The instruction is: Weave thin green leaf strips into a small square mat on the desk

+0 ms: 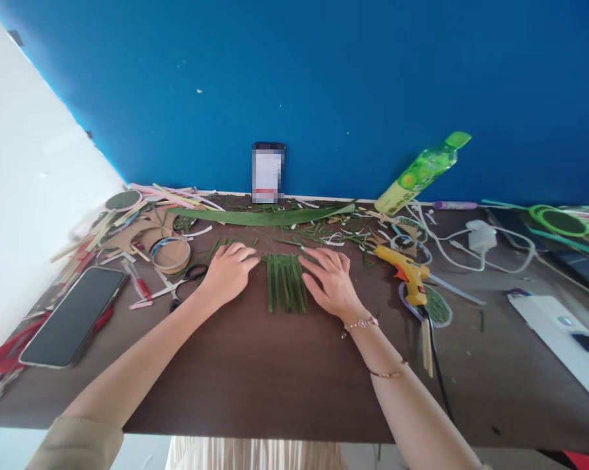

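Note:
On the brown table in front of me, narrow green leaf strips (287,284) lie side by side, running toward me, with a crosswise strip along their far end. My left hand (230,273) is to the left of them, its fingers curled and the thumb pressed near the left end of that crosswise strip. Its fingertips are small in view, but they look closed on the strip. My right hand (329,277) rests at the right side of the strips. Its fingers are apart, the index fingertip at the far right corner and the thumb beside the right edge.
A long green leaf (269,217) lies behind among scraps, below a propped phone (268,173). Scissors (181,285), a tape roll (171,254) and another phone (76,316) are left. A yellow glue gun (409,274), leaning bottle (421,173) and white charger (481,236) stand right.

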Motion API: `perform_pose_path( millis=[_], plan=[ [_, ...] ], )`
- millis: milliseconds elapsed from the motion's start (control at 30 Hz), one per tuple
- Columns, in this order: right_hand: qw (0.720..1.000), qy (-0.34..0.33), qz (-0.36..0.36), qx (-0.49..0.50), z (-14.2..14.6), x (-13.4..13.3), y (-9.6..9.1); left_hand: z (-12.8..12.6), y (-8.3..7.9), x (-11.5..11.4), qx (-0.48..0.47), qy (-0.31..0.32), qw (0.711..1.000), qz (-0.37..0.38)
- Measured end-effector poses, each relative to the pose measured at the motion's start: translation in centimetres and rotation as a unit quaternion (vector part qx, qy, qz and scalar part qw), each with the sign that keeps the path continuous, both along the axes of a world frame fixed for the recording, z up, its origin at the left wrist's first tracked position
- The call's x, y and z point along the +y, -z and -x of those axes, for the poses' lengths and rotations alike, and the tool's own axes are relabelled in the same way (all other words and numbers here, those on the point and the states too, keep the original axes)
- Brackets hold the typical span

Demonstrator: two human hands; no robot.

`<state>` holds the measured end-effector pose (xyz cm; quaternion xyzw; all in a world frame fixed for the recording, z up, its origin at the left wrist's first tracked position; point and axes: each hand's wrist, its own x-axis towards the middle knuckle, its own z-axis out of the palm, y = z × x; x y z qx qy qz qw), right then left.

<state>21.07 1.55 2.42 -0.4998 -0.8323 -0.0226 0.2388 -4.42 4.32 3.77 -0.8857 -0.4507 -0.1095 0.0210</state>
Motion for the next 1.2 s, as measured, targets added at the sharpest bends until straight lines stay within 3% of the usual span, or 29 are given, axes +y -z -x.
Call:
perform_pose_path(
  millis=[100,233,367,567,667,767,1067,1200],
  plan=[
    [0.999,0.027,-0.028,0.021,-0.5,0.0,-0.1,0.2,-0.2,0.0,0.014,-0.008,1.0,0.005],
    [0.999,0.039,-0.025,0.008,-0.7,0.0,0.0,-0.4,0.5,-0.5,0.046,0.024,0.998,0.021],
    [0.999,0.033,-0.016,0.0,-0.6,0.0,0.2,-0.8,0.5,-0.6,0.054,0.016,0.998,0.03],
    [0.999,0.03,-0.013,0.035,-0.6,0.1,0.4,1.9,-3.1,1.1,0.022,-0.077,0.995,0.068],
    [0.999,0.03,-0.011,0.043,-0.6,0.2,0.5,4.2,-4.9,1.9,0.047,-0.141,0.981,0.128],
    [0.999,0.029,-0.01,0.044,-0.6,0.3,0.5,5.7,-5.7,2.2,0.083,-0.168,0.964,0.188],
    [0.998,0.035,-0.009,0.045,-0.6,0.4,0.7,4.7,-4.5,2.7,0.091,-0.19,0.947,0.241],
    [0.998,0.034,-0.01,0.049,-0.7,0.5,0.7,5.6,-4.2,3.2,0.06,-0.216,0.95,0.216]
  ],
)
